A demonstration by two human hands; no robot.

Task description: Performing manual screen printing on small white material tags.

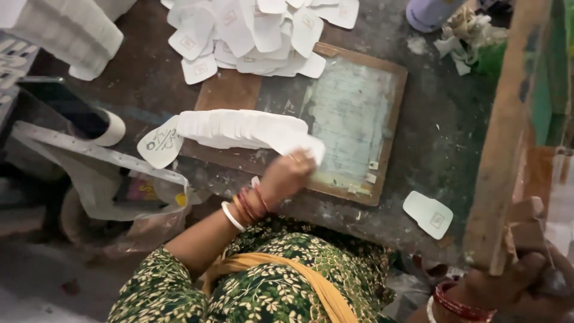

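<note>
A loose heap of white paddle-shaped cards (257, 33) is spread at the far edge. A single pale card (428, 213) is seen near right on the dark, stained floor (445, 134). A clear plastic bag (113, 185) is crumpled at left, beside a white tape roll (112, 130).

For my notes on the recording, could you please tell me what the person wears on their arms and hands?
The left hand has a white bangle and several red and gold bangles at the wrist, below a green floral sleeve. The right hand has a red and a white bangle at the wrist.
</note>
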